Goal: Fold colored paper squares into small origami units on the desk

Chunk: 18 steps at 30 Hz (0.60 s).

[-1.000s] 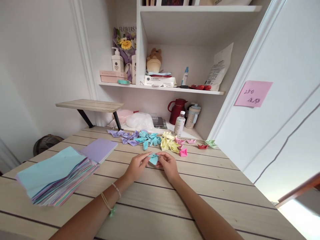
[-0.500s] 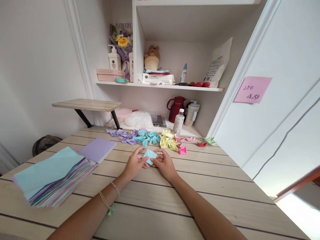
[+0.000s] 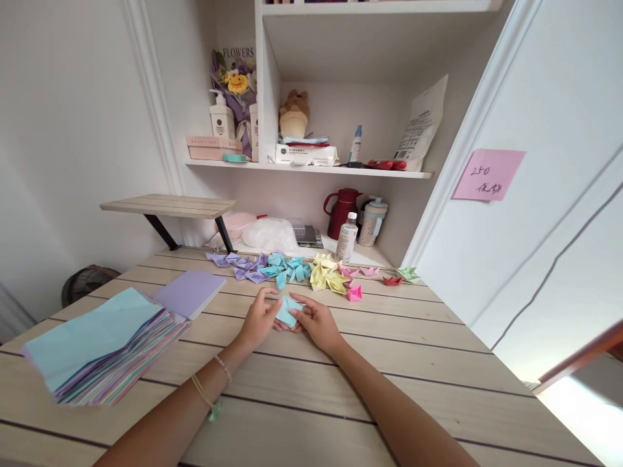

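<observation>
The pale-blue folded paper (image 3: 288,312) has turned since earlier, now a creased diamond pinched by 2 hands (image 3: 259,319) (image 3: 318,323).

On the pale slatted wooden tabletop (image 3: 413,370), a small folded light-blue paper piece (image 3: 289,311) lay between the left hand (image 3: 259,318) and the right hand (image 3: 318,321). To their left sat a thick stack of multicoloured rectangular paper sheets (image 3: 97,327), with a flat purple paper stack (image 3: 189,290) just behind its right end. Behind the hands, from left to right, came folded purple paper shapes (image 3: 250,266), folded light-blue paper shapes (image 3: 294,268) and folded yellow paper shapes (image 3: 328,279); farther right was a small red paper boat (image 3: 392,281). A white-capped clear plastic bottle (image 3: 346,239) stood behind the yellow shapes, before a dark-red jug (image 3: 341,217).
</observation>
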Each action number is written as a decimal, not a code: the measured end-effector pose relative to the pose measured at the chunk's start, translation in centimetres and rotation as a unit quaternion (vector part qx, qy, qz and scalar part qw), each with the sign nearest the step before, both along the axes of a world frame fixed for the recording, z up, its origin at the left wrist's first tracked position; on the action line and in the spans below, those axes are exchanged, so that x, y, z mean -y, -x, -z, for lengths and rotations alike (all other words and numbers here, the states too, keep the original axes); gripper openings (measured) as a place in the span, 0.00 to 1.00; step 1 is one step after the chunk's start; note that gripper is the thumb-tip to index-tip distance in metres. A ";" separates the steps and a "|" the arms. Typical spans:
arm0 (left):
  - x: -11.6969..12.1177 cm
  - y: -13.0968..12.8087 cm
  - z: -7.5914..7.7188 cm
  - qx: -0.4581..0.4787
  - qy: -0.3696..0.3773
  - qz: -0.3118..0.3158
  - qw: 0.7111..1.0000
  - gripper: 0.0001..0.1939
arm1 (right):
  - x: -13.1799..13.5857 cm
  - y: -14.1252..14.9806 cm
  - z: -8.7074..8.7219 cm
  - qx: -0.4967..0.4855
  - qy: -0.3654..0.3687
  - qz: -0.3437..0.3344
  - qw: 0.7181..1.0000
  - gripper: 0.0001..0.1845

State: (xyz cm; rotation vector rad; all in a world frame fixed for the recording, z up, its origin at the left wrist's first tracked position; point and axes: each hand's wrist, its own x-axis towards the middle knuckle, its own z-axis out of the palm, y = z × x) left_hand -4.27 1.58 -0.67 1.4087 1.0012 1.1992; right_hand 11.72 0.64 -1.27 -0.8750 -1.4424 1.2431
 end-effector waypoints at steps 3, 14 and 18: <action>-0.1 0.0 -0.2 0.034 -0.019 -0.009 0.999 0.18 | 0.1 0.0 -0.2 -0.027 0.003 -0.012 1.000 0.24; -0.4 0.8 -1.2 0.048 -0.024 -0.021 0.998 0.20 | -0.1 -0.7 -0.5 -0.072 0.001 -0.029 0.997 0.25; -0.3 0.6 -1.1 0.055 -0.009 -0.006 0.998 0.21 | 0.0 -0.7 -0.9 -0.082 -0.001 0.020 0.996 0.21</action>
